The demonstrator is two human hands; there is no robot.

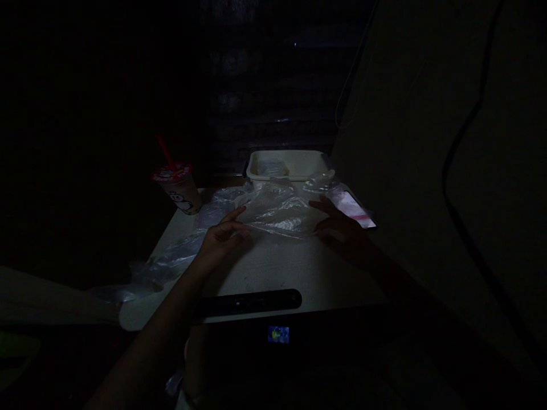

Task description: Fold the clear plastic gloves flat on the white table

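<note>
A clear, crinkled plastic bag (280,213) is spread between my two hands over the white table, its near edge drawn fairly straight. At the bag's left corner, my left hand (223,232) pinches the edge, with the index finger stretched out above. On the right, my right hand (339,226) is in deep shadow, its lower fingers closed at the other corner and its upper fingers extended over the plastic. More clear plastic (179,250) lies loosely along the table's left side, beside my left hand.
Behind the bag stands a white plastic basin (299,164) with clear packets inside. A lidded drink cup (183,193) with a red straw is at the back left. A lit phone (354,209) lies at the right edge, and a long black bar (252,302) at the table's (273,267) front.
</note>
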